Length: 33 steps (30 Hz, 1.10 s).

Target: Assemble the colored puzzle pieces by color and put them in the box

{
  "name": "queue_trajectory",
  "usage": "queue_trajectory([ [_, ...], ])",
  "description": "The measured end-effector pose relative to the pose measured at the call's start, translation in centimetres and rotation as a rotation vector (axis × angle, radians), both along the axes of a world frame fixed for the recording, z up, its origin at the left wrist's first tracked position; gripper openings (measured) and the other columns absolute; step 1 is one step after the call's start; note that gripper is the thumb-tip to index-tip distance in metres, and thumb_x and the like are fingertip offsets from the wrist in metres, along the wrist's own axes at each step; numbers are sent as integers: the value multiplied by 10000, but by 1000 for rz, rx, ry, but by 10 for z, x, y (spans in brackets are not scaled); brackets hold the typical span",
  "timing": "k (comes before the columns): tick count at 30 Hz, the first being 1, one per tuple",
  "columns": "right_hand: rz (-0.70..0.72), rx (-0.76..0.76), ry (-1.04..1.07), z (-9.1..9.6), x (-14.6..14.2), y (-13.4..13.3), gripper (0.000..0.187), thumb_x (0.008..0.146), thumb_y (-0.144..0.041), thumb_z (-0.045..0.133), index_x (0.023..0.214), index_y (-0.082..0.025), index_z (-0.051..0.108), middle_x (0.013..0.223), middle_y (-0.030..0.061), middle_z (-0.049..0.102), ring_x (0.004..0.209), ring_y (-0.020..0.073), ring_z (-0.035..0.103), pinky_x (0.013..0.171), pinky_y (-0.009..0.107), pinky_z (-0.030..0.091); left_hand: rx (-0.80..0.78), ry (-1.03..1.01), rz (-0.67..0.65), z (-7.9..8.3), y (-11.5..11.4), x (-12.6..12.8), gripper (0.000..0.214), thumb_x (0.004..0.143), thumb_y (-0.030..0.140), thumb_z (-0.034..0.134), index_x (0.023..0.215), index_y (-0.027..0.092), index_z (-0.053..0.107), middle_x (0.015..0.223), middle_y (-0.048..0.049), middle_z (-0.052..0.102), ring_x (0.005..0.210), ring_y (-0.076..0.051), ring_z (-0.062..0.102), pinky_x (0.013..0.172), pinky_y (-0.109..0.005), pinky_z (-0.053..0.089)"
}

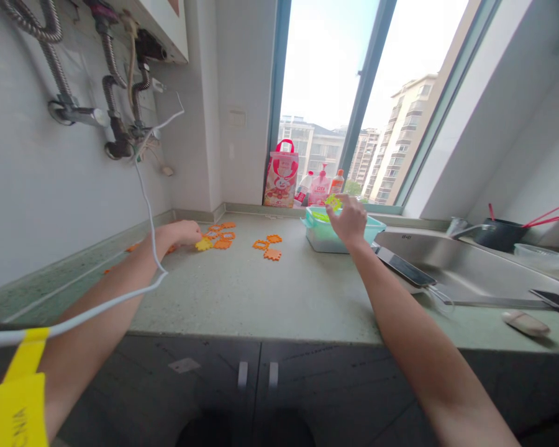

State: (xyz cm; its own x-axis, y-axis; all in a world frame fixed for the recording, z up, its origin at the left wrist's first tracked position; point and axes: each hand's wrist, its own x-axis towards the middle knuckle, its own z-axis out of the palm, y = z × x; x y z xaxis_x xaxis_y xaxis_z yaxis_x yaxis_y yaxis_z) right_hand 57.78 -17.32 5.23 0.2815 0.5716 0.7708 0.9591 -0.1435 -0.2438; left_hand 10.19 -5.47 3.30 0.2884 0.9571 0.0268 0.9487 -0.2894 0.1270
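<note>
My right hand (351, 218) is raised over a turquoise plastic container (328, 239). Pinched in its fingers is a yellow-green flat piece (333, 202) with notched edges. More bright green (320, 216) shows inside the container. On the left, my left hand (187, 233) is closed, its fingertips at the edge of a yellow notched piece (204, 244) by the counter surface; the fingertips are partly hidden. Beside it lie several orange notched pieces (222, 244), some with open centres. Three more orange pieces (272, 254) form a small group mid-counter.
A steel sink (428, 261) is on the right, with a phone (406, 267) at its near-left edge. A white cable (144, 192) hangs across my left forearm. Bottles (320, 188) and a pink bag (282, 180) line the windowsill. Further orange pieces lie behind my left forearm.
</note>
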Motion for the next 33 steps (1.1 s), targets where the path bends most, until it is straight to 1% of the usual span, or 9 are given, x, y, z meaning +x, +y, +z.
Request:
queue_trajectory([
  [3, 4, -327, 19, -2, -1, 4, 558, 1060, -557, 394, 1218, -204, 796, 1182, 202, 772, 1139, 372, 694, 1003, 510, 481, -45, 78, 66, 5, -1, 4, 326, 604, 383, 662, 829, 177, 776, 843, -133, 778, 720, -267, 690, 659, -315, 482],
  [5, -19, -394, 21, -3, -1, 6, 653, 1080, -566, 302, 1185, -181, 819, 1166, 229, 781, 1120, 371, 717, 994, 502, 482, 41, 91, 59, 8, -1, 5, 318, 629, 386, 652, 853, 199, 777, 890, -125, 788, 773, -274, 699, 685, -312, 480],
  [11, 50, -182, -63, -6, -6, 4, 515, 1057, -471, 408, 1389, -223, 713, 1424, 169, 692, 1294, 390, 605, 1064, 569, 450, 360, 43, 45, 16, -17, 17, 334, 757, 374, 609, 1015, 234, 768, 1029, -102, 795, 864, -287, 707, 721, -325, 457],
  [16, 433, 74, -215, 2, -37, -7, 473, 1040, -375, 498, 1472, -224, 619, 1527, 125, 612, 1398, 323, 528, 1166, 500, 419, 683, -178, -212, 16, -48, 49, 224, 855, 313, 598, 1012, 206, 715, 1015, -51, 780, 772, -191, 674, 709, -293, 441],
  [20, 838, -63, -283, -4, -81, -19, 493, 1020, -448, 595, 1470, -248, 607, 1467, 103, 657, 1226, 249, 663, 1066, 374, 493, 728, -350, -487, -1, -70, 85, 133, 865, 292, 625, 924, 196, 696, 868, -7, 768, 623, -122, 638, 658, -252, 449],
  [22, 926, -208, -291, -14, -102, -22, 409, 1003, -467, 636, 1351, -260, 692, 1275, 73, 758, 1045, 215, 725, 938, 322, 516, 704, -358, -590, -12, -77, 100, 145, 917, 317, 611, 927, 210, 708, 775, 14, 754, 583, -112, 641, 643, -238, 454],
  [26, 861, -341, -332, -28, -116, -15, 290, 1077, -377, 512, 1141, -268, 773, 1009, 42, 812, 913, 198, 743, 818, 279, 474, 667, -341, -659, -26, -82, 115, 263, 1031, 446, 571, 1065, 248, 741, 785, 19, 794, 575, -120, 673, 632, -235, 468],
  [30, 680, -164, -211, -17, -81, -8, 367, 1109, -361, 428, 1338, -246, 691, 1193, 84, 798, 1010, 229, 748, 896, 288, 484, 558, -418, -602, -25, -76, 112, 462, 998, 548, 641, 1357, 257, 643, 1058, -1, 836, 607, -125, 706, 660, -242, 513],
  [33, 454, 31, -134, -4, -39, -6, 429, 1122, -364, 353, 1435, -223, 611, 1301, 123, 756, 1128, 272, 720, 950, 326, 485, 458, -385, -574, -23, -72, 107, 444, 981, 549, 652, 1303, 244, 675, 1038, -8, 837, 616, -136, 710, 664, -248, 509],
])
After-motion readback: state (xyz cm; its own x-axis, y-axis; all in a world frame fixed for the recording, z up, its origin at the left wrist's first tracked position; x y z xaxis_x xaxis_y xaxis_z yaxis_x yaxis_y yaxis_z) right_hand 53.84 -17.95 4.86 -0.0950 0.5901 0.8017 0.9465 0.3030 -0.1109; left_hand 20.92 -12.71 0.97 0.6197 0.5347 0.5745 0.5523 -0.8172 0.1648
